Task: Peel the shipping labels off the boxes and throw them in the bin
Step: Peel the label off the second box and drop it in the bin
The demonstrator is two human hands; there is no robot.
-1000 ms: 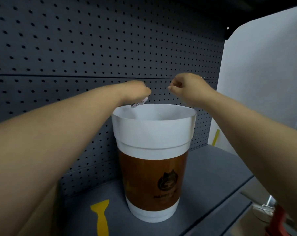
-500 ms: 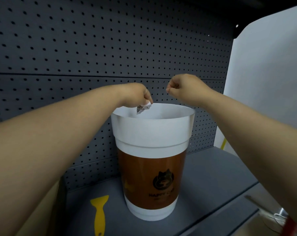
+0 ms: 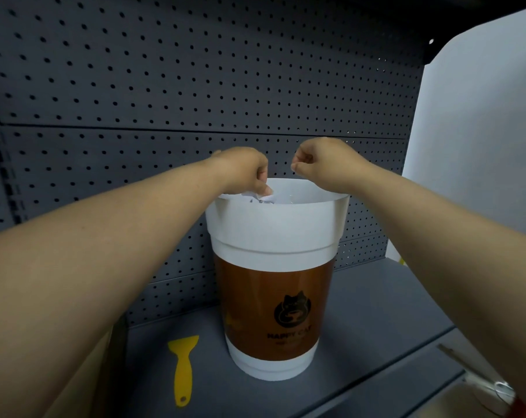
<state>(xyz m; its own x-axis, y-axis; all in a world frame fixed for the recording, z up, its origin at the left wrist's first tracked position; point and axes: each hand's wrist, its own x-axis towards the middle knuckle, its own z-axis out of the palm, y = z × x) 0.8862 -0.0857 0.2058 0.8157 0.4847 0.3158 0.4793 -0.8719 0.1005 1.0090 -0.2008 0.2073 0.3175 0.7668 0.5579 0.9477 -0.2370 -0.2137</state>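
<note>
A bin [image 3: 273, 224] shaped like a large coffee cup, white with a brown band and a cat logo, stands on the grey shelf. My left hand [image 3: 243, 170] hangs over its left rim and pinches a crumpled white label [image 3: 261, 198], which dips just inside the opening. My right hand [image 3: 322, 159] hovers above the rim's back right with its fingers curled and nothing visible in them. No boxes are in sight.
A yellow plastic scraper [image 3: 183, 368] lies on the shelf [image 3: 376, 312] left of the bin. Dark pegboard [image 3: 195, 86] backs the shelf. A white panel [image 3: 482, 131] stands at the right. A cardboard edge [image 3: 83, 381] shows at lower left.
My left hand has sunk lower with the crumpled label, from above the rim to just inside the bin's mouth. The right hand has stayed nearly in place, fingers still curled.
</note>
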